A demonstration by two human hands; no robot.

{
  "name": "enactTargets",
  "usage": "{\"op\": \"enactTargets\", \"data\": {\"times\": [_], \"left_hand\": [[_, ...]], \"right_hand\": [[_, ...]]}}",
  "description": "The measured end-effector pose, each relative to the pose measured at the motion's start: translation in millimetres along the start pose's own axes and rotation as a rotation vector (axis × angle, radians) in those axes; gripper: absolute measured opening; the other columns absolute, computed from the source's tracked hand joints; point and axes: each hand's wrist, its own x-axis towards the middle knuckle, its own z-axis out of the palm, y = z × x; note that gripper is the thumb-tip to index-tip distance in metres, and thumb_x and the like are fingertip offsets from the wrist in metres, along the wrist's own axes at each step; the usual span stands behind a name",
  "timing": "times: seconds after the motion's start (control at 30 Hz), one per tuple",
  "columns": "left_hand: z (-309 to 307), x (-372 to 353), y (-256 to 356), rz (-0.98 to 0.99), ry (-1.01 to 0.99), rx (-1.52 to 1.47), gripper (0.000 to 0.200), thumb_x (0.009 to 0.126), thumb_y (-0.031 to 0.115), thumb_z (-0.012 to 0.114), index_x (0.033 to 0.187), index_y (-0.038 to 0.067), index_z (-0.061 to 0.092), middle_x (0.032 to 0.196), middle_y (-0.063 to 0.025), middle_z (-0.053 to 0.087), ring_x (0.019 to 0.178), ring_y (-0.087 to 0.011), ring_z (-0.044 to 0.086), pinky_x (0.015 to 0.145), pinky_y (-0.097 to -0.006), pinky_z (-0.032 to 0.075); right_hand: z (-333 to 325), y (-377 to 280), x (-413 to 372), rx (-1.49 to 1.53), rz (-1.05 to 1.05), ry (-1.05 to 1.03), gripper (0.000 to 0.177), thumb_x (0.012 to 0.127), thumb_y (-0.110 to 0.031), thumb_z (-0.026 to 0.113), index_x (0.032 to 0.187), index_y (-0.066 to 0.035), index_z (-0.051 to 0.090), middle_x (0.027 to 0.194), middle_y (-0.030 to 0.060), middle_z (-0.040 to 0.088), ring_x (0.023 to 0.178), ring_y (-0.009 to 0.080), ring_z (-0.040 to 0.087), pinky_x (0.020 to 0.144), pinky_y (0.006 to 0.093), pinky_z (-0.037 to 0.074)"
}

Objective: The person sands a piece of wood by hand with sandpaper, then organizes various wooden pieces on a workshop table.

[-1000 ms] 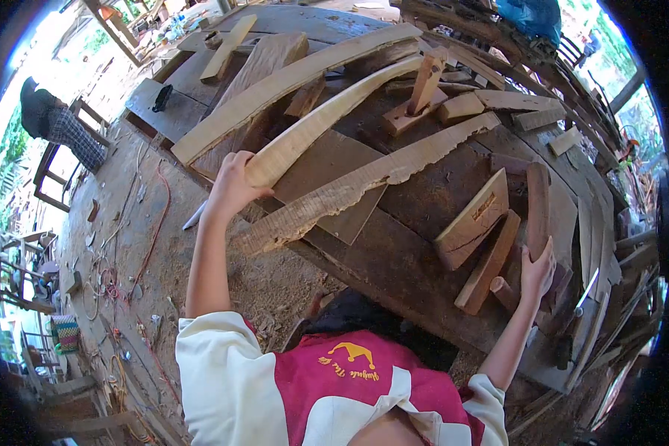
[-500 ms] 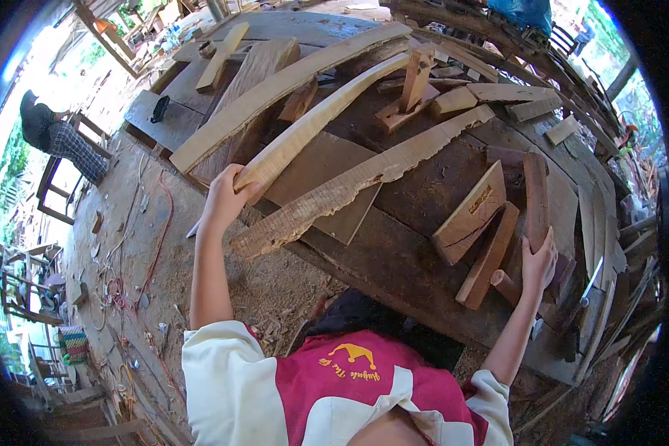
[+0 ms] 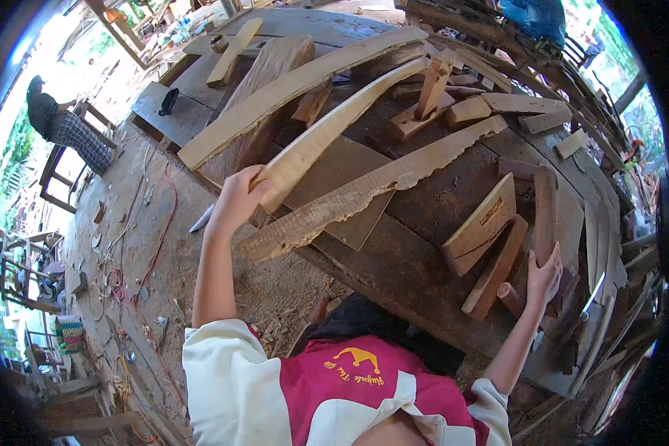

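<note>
My left hand (image 3: 238,199) is closed around the near end of a pale, curved wooden board (image 3: 334,130), whose far end reaches up over the workbench. On the right, my right hand (image 3: 545,276) grips the lower end of a dark brown wooden bar (image 3: 545,208). Just below the held board lies a rough-edged wooden slab (image 3: 379,186); above it is another long curved plank (image 3: 297,89). Left of the brown bar are a wooden block with a slot (image 3: 482,227) and a reddish-brown bar (image 3: 496,269).
An upright wooden piece on a base (image 3: 427,100) stands mid-bench among several offcuts. A saw-like blade (image 3: 593,293) lies at the right. Another person (image 3: 67,130) stands at the far left by wooden frames. A red cord (image 3: 172,215) crosses the dirt floor.
The view has shifted slightly, so the bench appears lower and further right. The board in my left hand has turned a little, showing more of its broad face. Both hands keep their grip.
</note>
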Motion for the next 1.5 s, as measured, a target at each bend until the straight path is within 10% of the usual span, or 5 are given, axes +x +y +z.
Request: {"op": "enactTargets", "data": {"times": [0.73,1.0,1.07,1.2,1.5], "left_hand": [[-21,17,23,-0.108,-0.067,0.022,0.048,0.079,0.034,0.065,0.109,-0.003,0.057,0.096,-0.0191,0.064,0.088,-0.025,0.063,0.076,-0.0322,0.049],[-34,52,-12,0.19,0.361,0.386,0.056,0.074,0.041,0.067,0.116,0.005,0.054,0.119,-0.0176,0.053,0.113,-0.0323,0.048,0.097,-0.0378,0.037],[-38,61,-26,0.171,0.539,0.914,0.074,0.068,0.05,0.068,0.127,0.011,0.044,0.122,-0.019,0.05,0.112,-0.0342,0.048,0.096,-0.0411,0.037],[-61,86,-44,-0.167,0.073,0.667,0.091,0.06,0.06,0.069,0.131,0.012,0.038,0.121,-0.0209,0.049,0.11,-0.0349,0.049,0.092,-0.0417,0.041],[-37,75,-47,-0.113,0.21,0.804,0.074,0.075,0.059,0.055,0.129,0.011,0.039,0.113,-0.0194,0.052,0.103,-0.0363,0.051,0.085,-0.0444,0.043]], "right_hand": [[11,9,4,-0.005,-0.046,0.068,0.065,0.081,-0.037,0.06,0.134,-0.011,0.033,0.128,0.0126,0.046,0.115,0.0296,0.044,0.095,0.0391,0.038],[9,6,5,-0.021,-0.006,0.022,0.065,0.081,-0.037,0.06,0.134,-0.01,0.033,0.128,0.0124,0.046,0.116,0.0286,0.044,0.095,0.039,0.038],[8,7,4,-0.02,-0.02,0.034,0.065,0.081,-0.037,0.06,0.134,-0.01,0.033,0.127,0.0124,0.046,0.115,0.0285,0.045,0.094,0.0392,0.038],[2,2,2,-0.025,-0.011,0.026,0.066,0.08,-0.037,0.061,0.134,-0.01,0.033,0.127,0.0125,0.047,0.115,0.0285,0.045,0.093,0.039,0.04],[-8,-6,-1,-0.012,0.007,0.004,0.065,0.081,-0.036,0.06,0.134,-0.011,0.032,0.127,0.0119,0.047,0.116,0.0282,0.045,0.091,0.0404,0.042]]}}
